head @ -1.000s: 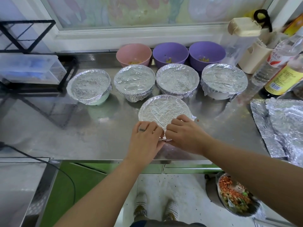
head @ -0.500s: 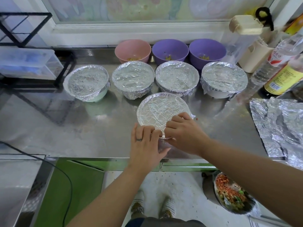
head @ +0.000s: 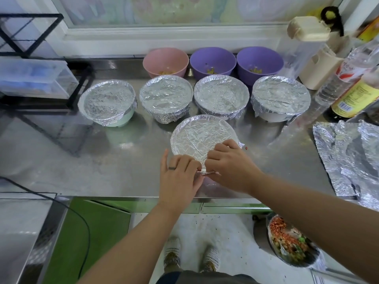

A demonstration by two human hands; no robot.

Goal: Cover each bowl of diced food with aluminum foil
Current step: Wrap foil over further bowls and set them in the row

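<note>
Left hand [head: 180, 177], right hand [head: 232, 167] pinching foil edge [head: 206, 172], bowl [head: 202, 136] near rim

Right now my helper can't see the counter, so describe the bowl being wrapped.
On the steel counter below the window, four foil-covered bowls stand in a row. The fifth bowl sits alone in front of them, nearest the edge. Only it has the left hand and right hand pinching its foil.
</note>
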